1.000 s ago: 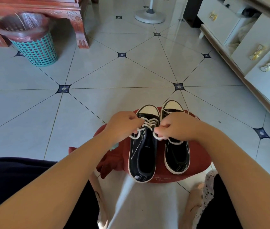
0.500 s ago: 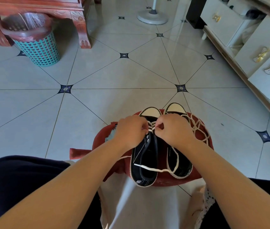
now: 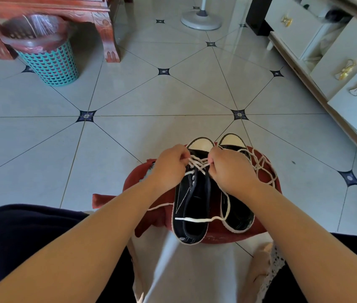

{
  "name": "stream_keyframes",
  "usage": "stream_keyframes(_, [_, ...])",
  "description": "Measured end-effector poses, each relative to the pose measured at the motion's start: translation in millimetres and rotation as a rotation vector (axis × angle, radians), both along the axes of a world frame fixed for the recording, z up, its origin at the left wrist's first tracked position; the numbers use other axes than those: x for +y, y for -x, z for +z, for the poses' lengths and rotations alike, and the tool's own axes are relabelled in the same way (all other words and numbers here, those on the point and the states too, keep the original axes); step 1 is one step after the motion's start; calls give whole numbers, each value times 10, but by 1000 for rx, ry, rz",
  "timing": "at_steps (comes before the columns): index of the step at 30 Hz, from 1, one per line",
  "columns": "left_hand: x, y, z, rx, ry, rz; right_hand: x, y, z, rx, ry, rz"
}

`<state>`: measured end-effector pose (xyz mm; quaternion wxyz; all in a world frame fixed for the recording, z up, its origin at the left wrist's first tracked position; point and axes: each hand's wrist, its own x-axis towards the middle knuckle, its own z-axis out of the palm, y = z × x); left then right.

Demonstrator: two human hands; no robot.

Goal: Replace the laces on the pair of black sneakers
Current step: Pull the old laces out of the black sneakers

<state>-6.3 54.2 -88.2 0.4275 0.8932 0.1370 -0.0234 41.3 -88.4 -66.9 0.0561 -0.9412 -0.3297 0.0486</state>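
Grip: left hand point(image 3: 169, 166) and right hand point(image 3: 231, 169) each pinch the white lace point(image 3: 198, 164) with curled fingers, one from either side of the left sneaker.
Lap: dark trousers point(image 3: 20, 237) lie on the near side of the red stool point(image 3: 269, 193).
Left sneaker point(image 3: 191, 213): on the stool's middle, toe pointing away, lace crossed over its front eyelets.
Right sneaker point(image 3: 237, 213): just beside it, toward the stool's right, partly hidden under the right hand.
Loose strand point(image 3: 191, 219): lies across the left sneaker's heel opening and reaches the right sneaker.
Spare lace point(image 3: 262, 168): loops heaped on the stool's far right edge.
Tiled floor point(image 3: 151, 101): pale, dark diamond insets, beyond the stool.
Teal basket point(image 3: 50, 60): bag-lined, far left of the stool, under a red wooden table point(image 3: 109, 38).
Fan base point(image 3: 201, 19): round, white, far beyond the stool.
White cabinet point(image 3: 348, 62): gold bow handles, far right of the stool.
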Motion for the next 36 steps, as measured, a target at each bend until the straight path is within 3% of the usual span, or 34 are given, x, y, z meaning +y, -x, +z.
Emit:
stream_keyframes(4, [25,2,3,43,115,80,15,-4,42,-77,95,78])
stream_keyframes(8, [60,40,15,12,-154,-85,-19,-16,61,225,-173,-62])
stream_keyframes(15, [32,80,79,-16,-261,-248,-13,-26,-23,237,-187,-13])
stream_keyframes(19, [68,57,40,-43,-229,-24,14,-27,-3,69,-60,-42])
stream_keyframes(22, [204,33,-4,40,-168,195,-30,-30,44,-40,18,-135])
stream_keyframes(24, [235,40,-28,101,-204,167,-61,-56,38,-16,13,-133])
stream_keyframes(27, [130,78,-20,17,-212,36,-11,-53,14,151,-114,-107])
stream_keyframes(32, [38,46,-7,-83,-476,-132,60,10,-30,54,-63,-21])
stream_keyframes(34, [88,41,-11,-47,-540,-58,43,0,10,-18,-93,-86])
stream_keyframes(36, [201,43,-15,24,-529,67,14,-53,84,55,-224,-223])
